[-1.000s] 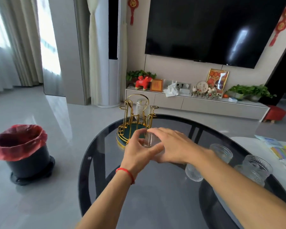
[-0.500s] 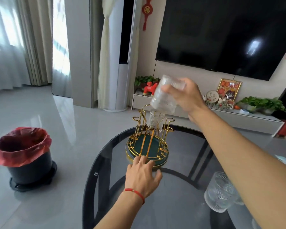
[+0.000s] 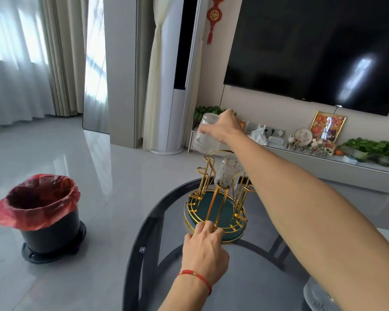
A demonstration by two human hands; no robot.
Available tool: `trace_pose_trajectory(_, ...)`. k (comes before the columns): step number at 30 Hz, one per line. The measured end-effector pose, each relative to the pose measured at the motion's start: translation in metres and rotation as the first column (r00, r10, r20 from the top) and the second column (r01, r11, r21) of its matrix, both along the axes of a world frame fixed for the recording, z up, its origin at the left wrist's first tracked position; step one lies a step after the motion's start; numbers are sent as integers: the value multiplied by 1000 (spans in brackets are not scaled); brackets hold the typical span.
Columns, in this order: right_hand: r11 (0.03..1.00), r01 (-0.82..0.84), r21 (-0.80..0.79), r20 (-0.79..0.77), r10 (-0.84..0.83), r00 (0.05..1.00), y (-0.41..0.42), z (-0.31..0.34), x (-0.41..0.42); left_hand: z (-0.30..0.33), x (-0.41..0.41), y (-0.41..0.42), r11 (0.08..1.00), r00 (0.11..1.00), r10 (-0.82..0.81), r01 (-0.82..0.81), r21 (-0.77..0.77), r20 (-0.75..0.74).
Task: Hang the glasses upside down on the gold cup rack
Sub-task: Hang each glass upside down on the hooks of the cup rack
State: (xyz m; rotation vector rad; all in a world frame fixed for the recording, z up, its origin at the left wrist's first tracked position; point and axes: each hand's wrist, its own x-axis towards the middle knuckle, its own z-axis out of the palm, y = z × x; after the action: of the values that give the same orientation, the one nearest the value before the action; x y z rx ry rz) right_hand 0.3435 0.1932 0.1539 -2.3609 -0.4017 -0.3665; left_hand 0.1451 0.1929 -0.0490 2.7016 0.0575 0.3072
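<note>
The gold cup rack (image 3: 213,203) with a dark green base stands near the far edge of the round dark glass table (image 3: 148,261). One ribbed glass (image 3: 228,173) hangs upside down on a rack prong. My right hand (image 3: 226,129) holds a second ribbed glass (image 3: 206,134) upside down in the air, just above the rack's far left prongs. My left hand (image 3: 203,250), with a red string on the wrist, rests its fingertips on the near rim of the rack's base. Another glass (image 3: 317,299) shows at the bottom right edge of the table.
A black waste bin with a red bag (image 3: 41,212) stands on the floor to the left. Behind the table runs a low TV cabinet (image 3: 323,162) with ornaments and plants, under a wall-mounted television (image 3: 319,48).
My right hand has carried the glass left and lower, closer to the rack's far left prongs. My left hand has moved forward until its fingertips touch the base.
</note>
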Motion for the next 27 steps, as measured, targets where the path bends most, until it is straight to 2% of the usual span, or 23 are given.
trace_pose_trajectory(7, 959, -21, -282, -44, 9, 999, -9, -27, 6, -3, 2, 4, 1000, 1000, -2, 2, -21, 26)
trace_pose_trajectory(14, 904, -50, -424, -167, -24, 986, -9, -36, 12, -6, 3, 5, 999, 999, 3, -2, -32, 34)
trace_pose_trajectory(17, 854, -68, -516, -209, -49, 977, -9, -36, 13, -6, 3, 6, 999, 999, 11, -10, -47, 40)
trace_pose_trajectory(23, 676, -173, -716, -312, -88, 946, -1, -32, 16, -6, 3, 9, 996, 999, 4, 0, -84, 52)
trace_pose_trajectory(27, 648, -166, -743, -279, -74, 957, -1, -30, 10, -7, 3, 12, 996, 999, 3, 2, -85, 51)
